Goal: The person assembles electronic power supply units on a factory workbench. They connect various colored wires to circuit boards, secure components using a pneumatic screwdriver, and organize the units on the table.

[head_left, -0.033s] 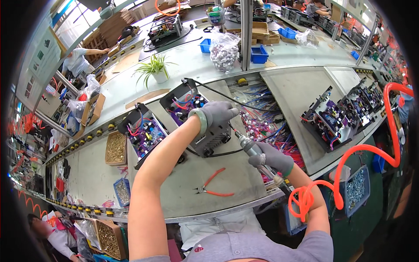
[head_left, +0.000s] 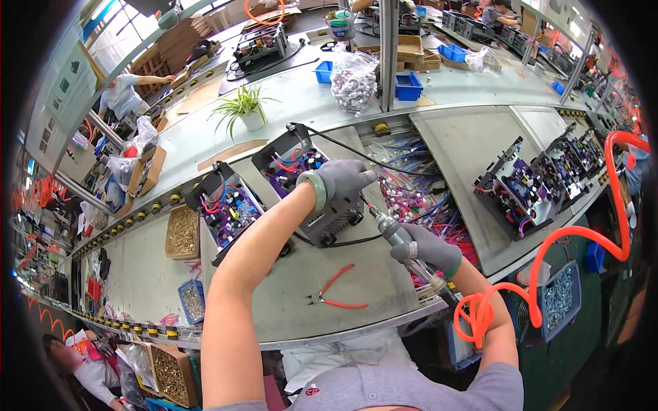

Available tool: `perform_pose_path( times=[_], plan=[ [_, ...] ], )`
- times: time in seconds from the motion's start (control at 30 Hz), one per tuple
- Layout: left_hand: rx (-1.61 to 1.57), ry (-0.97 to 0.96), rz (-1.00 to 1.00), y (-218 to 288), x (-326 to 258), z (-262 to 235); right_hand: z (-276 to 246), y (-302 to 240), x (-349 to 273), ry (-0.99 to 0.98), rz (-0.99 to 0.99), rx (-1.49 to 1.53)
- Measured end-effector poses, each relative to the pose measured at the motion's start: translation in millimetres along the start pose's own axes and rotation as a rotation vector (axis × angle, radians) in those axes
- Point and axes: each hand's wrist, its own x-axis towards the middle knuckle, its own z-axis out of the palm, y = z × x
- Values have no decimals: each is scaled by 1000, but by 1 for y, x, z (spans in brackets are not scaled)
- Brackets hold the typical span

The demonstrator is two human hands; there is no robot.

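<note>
My right hand (head_left: 428,251), in a grey glove, is closed around a grey air screwdriver (head_left: 393,231). The tool tilts up and left, its thin bit reaching the edge of a black-cased electronic unit (head_left: 282,164) just below my left fingertips. Also gloved, my left hand (head_left: 345,179) lies over that unit with its fingers curled on the slotted black panel; the fingertips' exact hold is partly hidden. Purple circuit boards with red and blue wires show inside the unit. A second such unit (head_left: 229,212) sits to its left. Red-handled cutters (head_left: 337,288) lie open nearer me.
An orange coiled air hose (head_left: 582,233) loops at the right. Bundled wires (head_left: 428,205) fill a gap in the bench. More units (head_left: 524,181) stand right. Left are a box of brass-coloured parts (head_left: 183,233) and a blue screw bin (head_left: 192,301). A potted plant (head_left: 252,120) stands beyond.
</note>
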Motion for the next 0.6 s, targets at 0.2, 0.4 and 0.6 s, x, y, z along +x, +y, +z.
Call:
perform_pose_path(
  times=[0.2,0.4,0.6],
  plan=[
    [-27,-8,-54,10,-10,-5,-1,-6,1,-23,56,52],
    [-2,2,-78,7,-3,0,-2,-10,2,-75,132,271],
    [-8,-7,-101,8,-1,2,0,-4,3,-51,91,221]
  ],
)
